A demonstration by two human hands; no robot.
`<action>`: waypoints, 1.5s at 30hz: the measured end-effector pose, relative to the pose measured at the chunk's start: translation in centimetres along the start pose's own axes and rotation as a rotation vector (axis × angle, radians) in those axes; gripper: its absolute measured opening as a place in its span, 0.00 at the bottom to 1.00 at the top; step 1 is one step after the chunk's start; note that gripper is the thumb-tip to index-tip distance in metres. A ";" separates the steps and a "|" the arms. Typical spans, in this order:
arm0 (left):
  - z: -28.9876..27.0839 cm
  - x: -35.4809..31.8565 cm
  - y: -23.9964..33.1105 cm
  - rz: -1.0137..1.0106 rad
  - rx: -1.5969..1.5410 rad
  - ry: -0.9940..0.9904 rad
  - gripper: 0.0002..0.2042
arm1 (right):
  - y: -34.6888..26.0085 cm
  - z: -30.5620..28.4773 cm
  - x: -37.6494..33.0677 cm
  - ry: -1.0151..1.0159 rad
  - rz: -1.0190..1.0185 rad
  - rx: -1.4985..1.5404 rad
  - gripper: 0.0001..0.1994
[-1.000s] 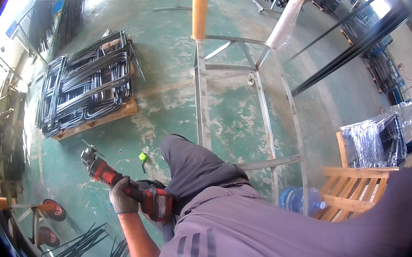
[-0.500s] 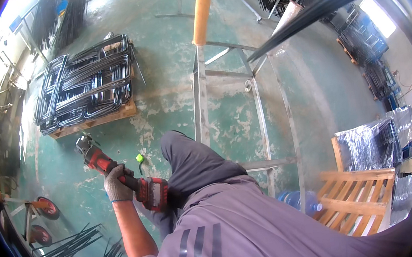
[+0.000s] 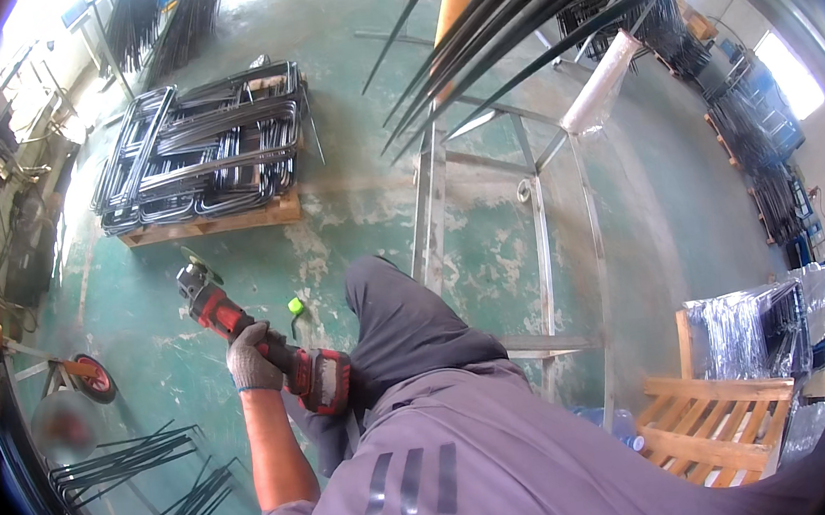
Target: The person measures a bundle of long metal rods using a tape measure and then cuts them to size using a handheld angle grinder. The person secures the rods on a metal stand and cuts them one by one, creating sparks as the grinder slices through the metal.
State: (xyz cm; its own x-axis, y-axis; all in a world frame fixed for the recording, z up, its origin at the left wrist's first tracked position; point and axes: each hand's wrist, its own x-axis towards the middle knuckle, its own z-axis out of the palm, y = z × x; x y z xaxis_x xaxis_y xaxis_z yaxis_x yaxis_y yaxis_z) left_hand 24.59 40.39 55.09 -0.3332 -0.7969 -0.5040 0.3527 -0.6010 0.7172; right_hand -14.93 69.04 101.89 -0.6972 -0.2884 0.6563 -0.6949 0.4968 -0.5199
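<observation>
The grinder (image 3: 225,315) was gripped by the gloved left hand (image 3: 254,362) and was held over the floor (image 3: 168,369), beside the bent leg (image 3: 403,309); how the right hand was held could not be told.

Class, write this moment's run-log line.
left hand: gloved, gripping red-and-black angle grinder | right hand: not in view | around: small green item, pallet bearing bent rods

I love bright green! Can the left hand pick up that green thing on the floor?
Probably not: the left hand is full, gripping the red and black power tool, though nothing covers the green thing.
</observation>
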 end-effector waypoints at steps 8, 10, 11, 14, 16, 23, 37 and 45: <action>0.1 0.7 -1.2 0.026 0.037 0.043 0.11 | -0.6 0.5 0.1 -0.022 -0.010 0.044 0.17; 1.5 -1.0 -0.8 0.037 0.097 0.008 0.11 | -0.7 0.5 0.3 -0.021 -0.004 0.047 0.17; 1.2 -0.8 -0.9 0.032 0.105 0.019 0.11 | -0.9 0.4 0.2 -0.021 -0.006 0.053 0.17; 0.4 -0.6 -0.8 0.036 0.040 0.046 0.12 | -1.5 0.9 0.3 -0.028 -0.015 0.077 0.17; -0.1 -0.7 -0.7 0.079 -0.001 0.066 0.12 | -1.8 1.3 0.3 -0.038 -0.022 0.096 0.17; -2.1 -1.9 -0.1 0.087 -0.140 0.173 0.11 | -3.7 2.6 0.6 -0.063 -0.042 0.152 0.17; -4.7 0.5 4.6 0.065 -0.190 0.257 0.07 | -11.8 10.0 6.2 -0.090 -0.101 0.224 0.16; -2.4 -6.7 13.9 0.266 -0.089 0.314 0.14 | -21.7 14.4 12.4 -0.178 -0.144 0.315 0.16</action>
State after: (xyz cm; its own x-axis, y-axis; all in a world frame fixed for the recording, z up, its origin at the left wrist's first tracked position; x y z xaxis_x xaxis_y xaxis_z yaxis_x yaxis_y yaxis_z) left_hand 33.85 37.21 67.24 0.0576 -0.8966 -0.4390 0.4688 -0.3640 0.8048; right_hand -11.04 42.84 113.45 -0.5893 -0.4883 0.6436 -0.7884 0.1737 -0.5901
